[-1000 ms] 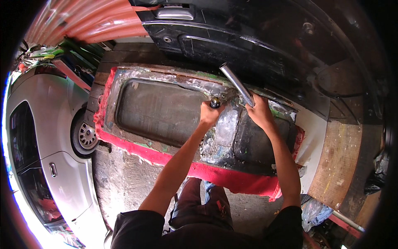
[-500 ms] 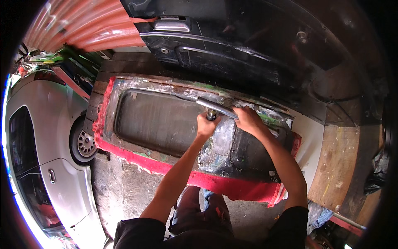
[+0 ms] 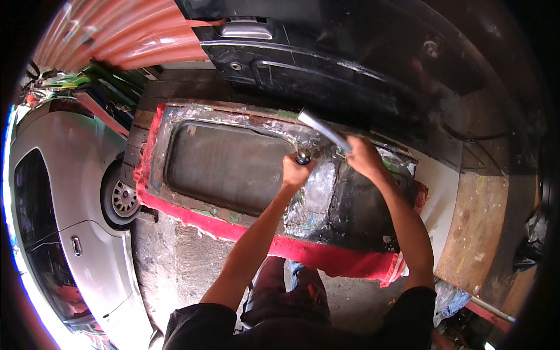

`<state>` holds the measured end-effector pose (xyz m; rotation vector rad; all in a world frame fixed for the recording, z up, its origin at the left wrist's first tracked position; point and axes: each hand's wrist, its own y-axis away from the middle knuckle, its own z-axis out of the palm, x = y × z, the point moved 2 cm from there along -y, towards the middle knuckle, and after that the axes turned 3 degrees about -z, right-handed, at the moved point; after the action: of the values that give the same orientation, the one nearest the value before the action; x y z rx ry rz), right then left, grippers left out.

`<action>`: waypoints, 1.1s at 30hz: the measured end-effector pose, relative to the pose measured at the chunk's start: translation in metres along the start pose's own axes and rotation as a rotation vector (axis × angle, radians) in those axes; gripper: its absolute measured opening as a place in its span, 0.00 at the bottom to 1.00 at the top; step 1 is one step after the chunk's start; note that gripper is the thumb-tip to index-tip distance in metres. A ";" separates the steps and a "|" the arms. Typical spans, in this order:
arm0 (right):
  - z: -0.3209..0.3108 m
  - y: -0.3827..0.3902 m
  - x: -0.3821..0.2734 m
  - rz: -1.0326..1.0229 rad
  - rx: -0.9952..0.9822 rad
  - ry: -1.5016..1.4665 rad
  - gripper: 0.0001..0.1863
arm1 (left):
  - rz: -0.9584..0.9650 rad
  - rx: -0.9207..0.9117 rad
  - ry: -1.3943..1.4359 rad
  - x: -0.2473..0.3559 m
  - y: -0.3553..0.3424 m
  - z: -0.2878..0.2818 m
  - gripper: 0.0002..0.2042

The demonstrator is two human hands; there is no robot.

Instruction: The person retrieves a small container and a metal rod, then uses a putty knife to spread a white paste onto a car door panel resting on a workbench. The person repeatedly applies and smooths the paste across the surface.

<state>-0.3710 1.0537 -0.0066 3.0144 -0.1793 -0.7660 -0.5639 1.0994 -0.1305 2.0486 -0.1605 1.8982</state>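
Note:
A worn vehicle door panel (image 3: 361, 201) lies flat before me, its dark window recess (image 3: 233, 163) on the left side. My left hand (image 3: 296, 171) is closed around an upright tool with a round, shiny dark end (image 3: 303, 156); its lower part is hidden by the fist and its kind does not show. My right hand (image 3: 364, 158) grips one end of a silver metal bar (image 3: 322, 128), possibly a tube. The bar is tilted, its free end up and to the left, apart from the tool. Beneath my fist the panel shows scraped pale patches (image 3: 315, 192).
Red cloth (image 3: 332, 259) pads the panel's edges. A large black vehicle panel (image 3: 361, 35) rises behind it. On the left stands a silver car (image 3: 93, 175); a wooden board (image 3: 472, 227) is at the right. Reddish corrugated sheeting (image 3: 116, 35) fills the upper left.
The bar's free end has swung up and away from the tool in my left hand. My right hand has moved right and up. The left hand still grips its tool.

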 end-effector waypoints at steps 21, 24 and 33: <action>0.022 0.013 -0.007 -0.187 -0.014 0.076 0.09 | 0.013 -0.033 0.068 0.016 -0.004 0.008 0.11; -0.012 -0.008 -0.007 0.091 -0.057 0.094 0.12 | -0.093 -0.051 0.087 0.006 -0.005 0.002 0.12; 0.016 0.007 -0.009 -0.009 -0.082 0.035 0.12 | 0.088 0.080 0.226 0.015 -0.009 0.014 0.11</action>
<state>-0.3877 1.0479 -0.0159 2.9506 -0.1296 -0.7033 -0.5468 1.1053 -0.1181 1.8858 -0.1215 2.2059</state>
